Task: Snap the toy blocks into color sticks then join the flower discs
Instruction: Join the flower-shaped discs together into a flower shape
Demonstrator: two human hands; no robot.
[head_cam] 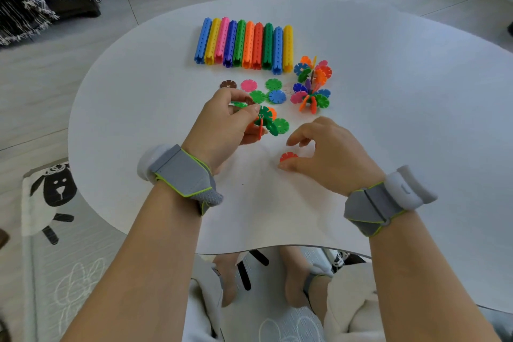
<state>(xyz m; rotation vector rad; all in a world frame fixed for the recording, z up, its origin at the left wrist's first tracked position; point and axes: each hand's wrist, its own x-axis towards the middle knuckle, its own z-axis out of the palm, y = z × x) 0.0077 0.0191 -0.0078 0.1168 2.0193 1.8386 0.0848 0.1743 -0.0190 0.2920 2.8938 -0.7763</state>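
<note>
Our right hand [333, 155] curls round a red disc [288, 156] on the white surface [402, 91]. To its left, our left hand [222, 125] grips a green-and-orange cluster [270, 121]. Beyond lie loose discs [273, 84], joined bunches [312, 83] to their right, and, farthest, the sticks [244, 44] side by side.

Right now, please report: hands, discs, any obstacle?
Left hand holds green-orange disc cluster. Right hand at red disc, grip unclear. Ten color sticks done. Nothing between the hands.

Left hand [222, 122] forward, fingers pinching; right hand [327, 153] palm down, fingers curled
</note>
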